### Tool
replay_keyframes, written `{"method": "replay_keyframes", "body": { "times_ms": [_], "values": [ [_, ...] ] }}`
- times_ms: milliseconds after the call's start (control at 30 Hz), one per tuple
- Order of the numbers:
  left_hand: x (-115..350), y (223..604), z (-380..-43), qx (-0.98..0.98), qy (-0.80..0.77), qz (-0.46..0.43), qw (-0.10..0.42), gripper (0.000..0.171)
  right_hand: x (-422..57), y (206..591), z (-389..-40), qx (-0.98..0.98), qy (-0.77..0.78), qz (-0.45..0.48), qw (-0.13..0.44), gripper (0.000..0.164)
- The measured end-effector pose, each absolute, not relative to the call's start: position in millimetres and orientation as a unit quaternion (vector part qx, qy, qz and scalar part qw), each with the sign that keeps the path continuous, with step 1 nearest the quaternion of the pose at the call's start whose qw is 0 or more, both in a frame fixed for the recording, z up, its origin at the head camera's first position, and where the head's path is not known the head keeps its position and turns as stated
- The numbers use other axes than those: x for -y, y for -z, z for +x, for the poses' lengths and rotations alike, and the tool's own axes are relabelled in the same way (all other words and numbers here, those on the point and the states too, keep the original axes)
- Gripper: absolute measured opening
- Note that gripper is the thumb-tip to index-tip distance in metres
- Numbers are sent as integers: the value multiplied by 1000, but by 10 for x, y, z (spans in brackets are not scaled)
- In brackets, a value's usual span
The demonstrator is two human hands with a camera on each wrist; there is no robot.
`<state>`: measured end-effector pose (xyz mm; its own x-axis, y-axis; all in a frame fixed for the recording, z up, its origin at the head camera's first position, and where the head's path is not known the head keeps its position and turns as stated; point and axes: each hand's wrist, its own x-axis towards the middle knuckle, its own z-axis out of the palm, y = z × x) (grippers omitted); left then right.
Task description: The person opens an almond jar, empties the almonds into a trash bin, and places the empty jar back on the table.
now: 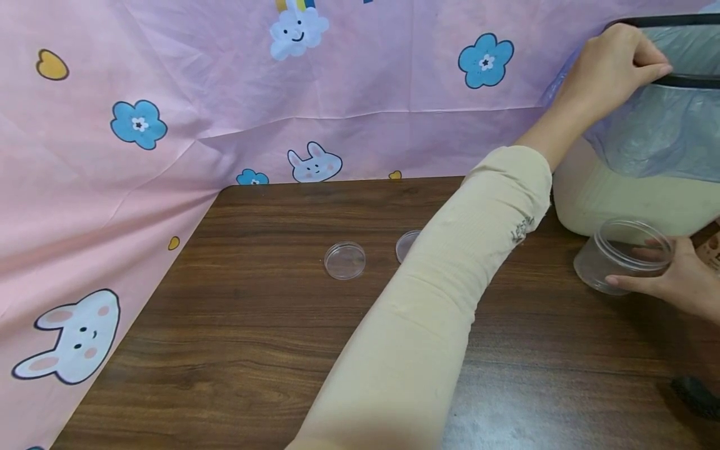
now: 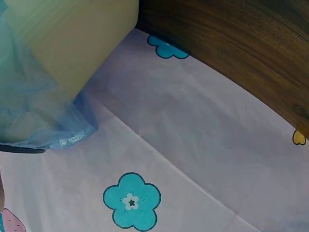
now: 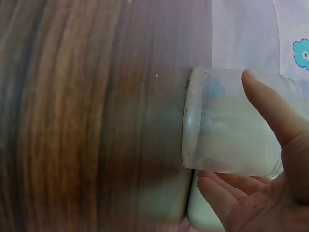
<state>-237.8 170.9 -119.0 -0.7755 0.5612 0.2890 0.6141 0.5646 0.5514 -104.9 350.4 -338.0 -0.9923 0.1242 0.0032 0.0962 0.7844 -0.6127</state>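
My left hand [image 1: 613, 69] reaches over the front rim of a cream bin [image 1: 635, 197] lined with a translucent blue bag [image 1: 647, 144]. Its fingers bend down and the tips come together by the black rim [image 1: 694, 82]; whether anything is between them is hidden. In the left wrist view, only the bin [image 2: 91, 43] and bag [image 2: 53, 116] show beside the cloth. My right hand [image 1: 689, 281] grips a clear plastic jar [image 1: 596, 265], lidless, in front of the bin. Thumb and fingers lie on opposite sides of the jar [image 3: 231, 125], its base at the wooden tabletop.
Two clear round lids, a nearer one [image 1: 345, 260] and another [image 1: 406, 247] partly behind my left sleeve, lie on the dark wooden table [image 1: 253, 325]. A black object [image 1: 697, 397] sits at the right edge. Patterned pink cloth [image 1: 365, 75] hangs behind and at left.
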Motion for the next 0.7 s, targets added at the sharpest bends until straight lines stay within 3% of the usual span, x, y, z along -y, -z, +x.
{"method": "replay_keyframes", "body": {
  "times_ms": [367,700],
  "values": [
    [-1711,1256,-2433,869,325,-370,53,22,-3539,3410,-982,945,-320,-35,56,97],
    [-1393,1380,-2641,866,354,-346,65,17,-4213,3923,-1276,931,-333,-61,135,99]
  ]
}}
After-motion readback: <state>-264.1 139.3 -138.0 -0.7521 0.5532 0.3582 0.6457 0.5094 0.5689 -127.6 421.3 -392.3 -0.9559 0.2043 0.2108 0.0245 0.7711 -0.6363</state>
